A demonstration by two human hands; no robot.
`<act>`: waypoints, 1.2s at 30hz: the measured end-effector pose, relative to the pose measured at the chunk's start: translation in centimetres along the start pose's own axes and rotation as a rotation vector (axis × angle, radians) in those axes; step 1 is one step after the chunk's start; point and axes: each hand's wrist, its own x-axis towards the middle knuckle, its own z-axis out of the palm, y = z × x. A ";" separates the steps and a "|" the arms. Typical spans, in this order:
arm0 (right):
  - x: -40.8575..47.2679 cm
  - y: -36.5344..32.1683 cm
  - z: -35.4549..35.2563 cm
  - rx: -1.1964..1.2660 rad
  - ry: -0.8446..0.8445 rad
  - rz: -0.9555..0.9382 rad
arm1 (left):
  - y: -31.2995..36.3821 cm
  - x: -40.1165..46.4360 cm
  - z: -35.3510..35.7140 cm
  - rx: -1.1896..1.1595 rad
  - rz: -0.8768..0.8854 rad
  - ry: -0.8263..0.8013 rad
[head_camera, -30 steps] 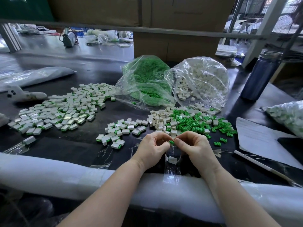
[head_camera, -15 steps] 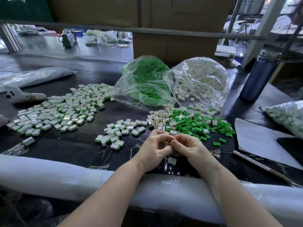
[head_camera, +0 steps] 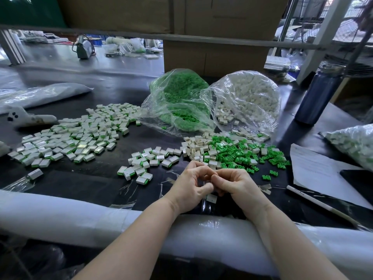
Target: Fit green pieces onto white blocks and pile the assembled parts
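Observation:
My left hand [head_camera: 190, 186] and my right hand [head_camera: 237, 185] meet fingertip to fingertip just above the black table. Both have curled fingers and pinch a small part between them; the fingers hide it. One white block [head_camera: 211, 198] lies on the table under the hands. Just beyond them is a loose heap of white blocks [head_camera: 198, 147] and green pieces [head_camera: 236, 153]. Assembled white-and-green parts form a small cluster [head_camera: 149, 160] left of the hands and a wide pile [head_camera: 70, 138] at far left.
Two open plastic bags stand behind the heap: green pieces [head_camera: 181, 98] and white blocks [head_camera: 250, 98]. At the right are a blue bottle [head_camera: 319, 93], a paper sheet [head_camera: 314, 170], a bagged lot [head_camera: 355, 142] and a white stick [head_camera: 323, 205]. White padding [head_camera: 80, 215] covers the near edge.
Both hands drew slightly toward me and closed tighter together. The green piece seen between the fingertips a second ago is now hidden.

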 end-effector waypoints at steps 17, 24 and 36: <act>-0.1 -0.2 0.2 0.048 -0.001 -0.032 | -0.2 0.1 0.1 -0.013 0.028 -0.018; 0.0 0.1 -0.1 -0.018 0.180 -0.116 | -0.5 0.4 -0.2 0.003 -0.002 0.060; 0.2 0.3 -0.4 -0.224 0.328 -0.140 | -1.1 0.5 -0.2 0.023 -0.036 0.156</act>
